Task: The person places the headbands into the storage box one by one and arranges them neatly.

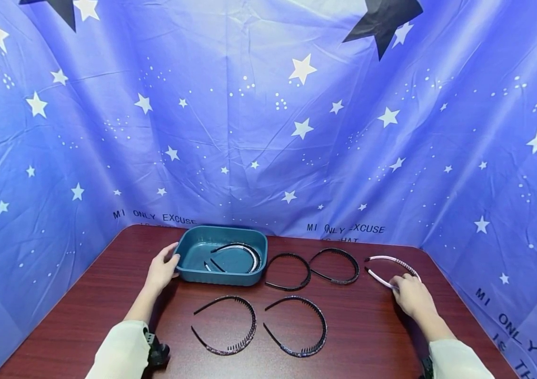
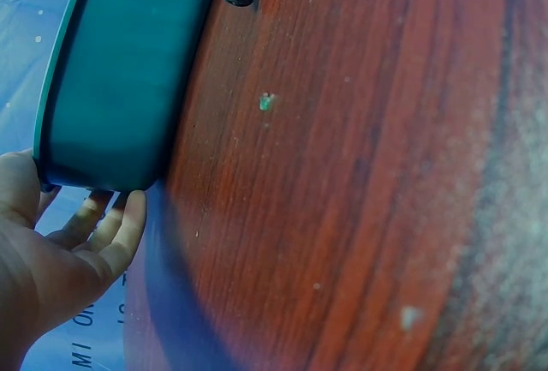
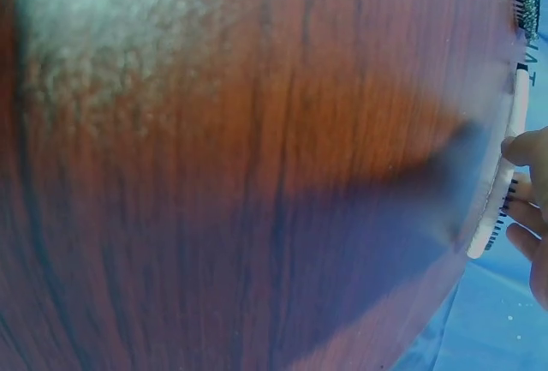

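Note:
At the table's left, my left hand (image 1: 161, 267) rests against the end of a teal plastic basin (image 1: 221, 277), its fingers spread along the outer wall in the left wrist view. Inside the basin lie a white headband (image 1: 254, 258) and black headband ends. On the right, my right hand (image 1: 414, 296) pinches a pale pink toothed headband (image 1: 382, 277) between thumb and fingers. Two black headbands (image 1: 307, 276) (image 1: 355, 266) lie right of the basin. Closer to me are two glittery dark headbands (image 1: 253, 329) (image 1: 324, 331), open ends pointing left.
The things rest on a dark red wood-grain table (image 1: 117, 284). A blue curtain (image 1: 230, 131) with stars and lettering hangs behind it and along both sides. The basin stands close to the table's back edge.

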A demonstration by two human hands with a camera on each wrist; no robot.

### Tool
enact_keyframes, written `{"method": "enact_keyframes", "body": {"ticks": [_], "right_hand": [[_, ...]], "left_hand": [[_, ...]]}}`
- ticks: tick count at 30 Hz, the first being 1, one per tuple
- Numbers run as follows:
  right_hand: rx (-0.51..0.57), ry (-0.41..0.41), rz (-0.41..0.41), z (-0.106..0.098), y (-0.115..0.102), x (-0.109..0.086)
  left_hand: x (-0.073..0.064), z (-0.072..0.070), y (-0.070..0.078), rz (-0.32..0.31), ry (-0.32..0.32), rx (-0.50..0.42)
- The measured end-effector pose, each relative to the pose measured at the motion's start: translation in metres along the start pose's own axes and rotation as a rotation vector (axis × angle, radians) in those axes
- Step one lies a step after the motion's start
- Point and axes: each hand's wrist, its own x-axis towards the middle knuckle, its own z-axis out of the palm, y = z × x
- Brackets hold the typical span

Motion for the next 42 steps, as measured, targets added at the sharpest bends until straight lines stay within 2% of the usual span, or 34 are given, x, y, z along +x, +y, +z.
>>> {"method": "enact_keyframes", "body": {"ticks": [21,42], "right_hand": [[0.048,0.064,-0.077,-0.017,-0.016,0.009],[0.053,0.196,-0.286,-0.026,-0.045,0.023]], "left_hand": [[0.001,-0.001,-0.003,-0.004,-0.004,-0.005],[0.002,0.000,-0.002,-0.008,-0.009,-0.008]]}}
